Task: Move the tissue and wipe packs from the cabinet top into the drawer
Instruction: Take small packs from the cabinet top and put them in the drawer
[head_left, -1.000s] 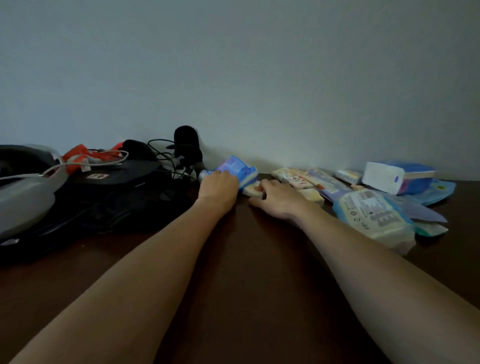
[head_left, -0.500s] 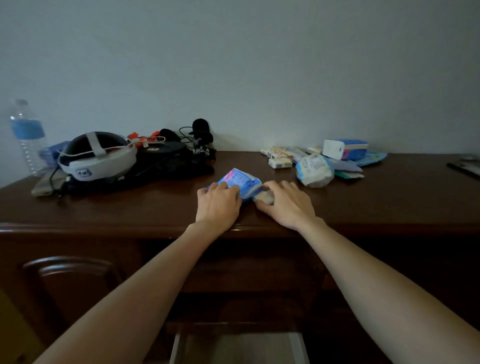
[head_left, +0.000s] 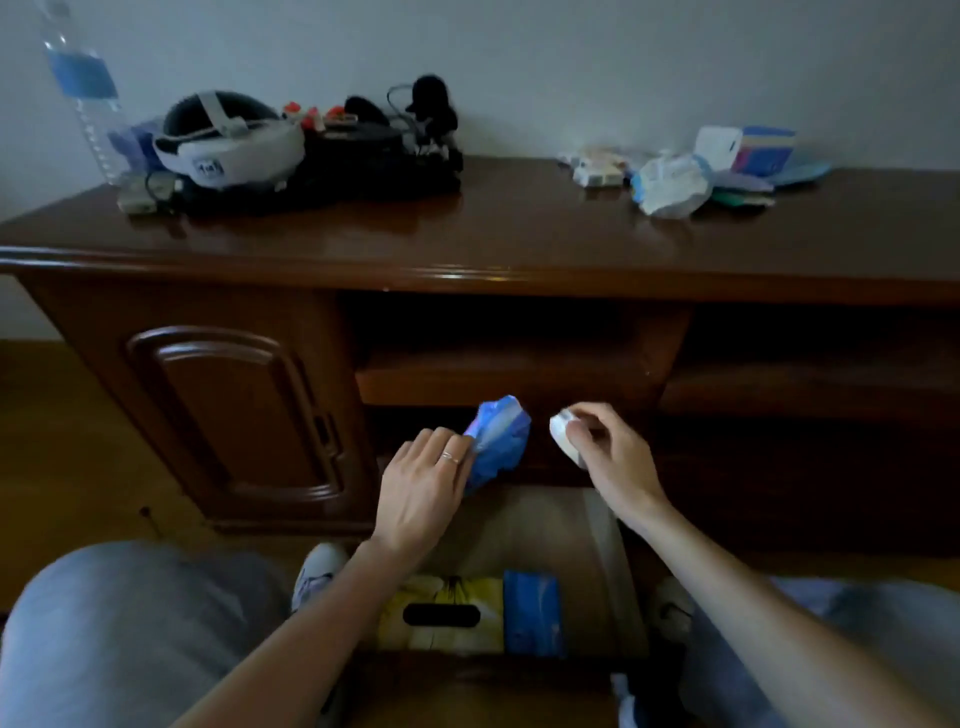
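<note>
Head view: at mid-frame, the left hand (head_left: 423, 491) is gripping a blue pack (head_left: 497, 441) and the right hand (head_left: 605, 449) is pinching a small white pack (head_left: 563, 435), fingers curled, both above the open drawer (head_left: 602, 561). Best lowering them onto the bare lining before letting go. The drawer is holding a yellow tissue box (head_left: 441, 613) and a blue packet (head_left: 532, 613), lower centre. More packs (head_left: 670, 182) are lying on the worktop (head_left: 519, 234), upper right.
</note>
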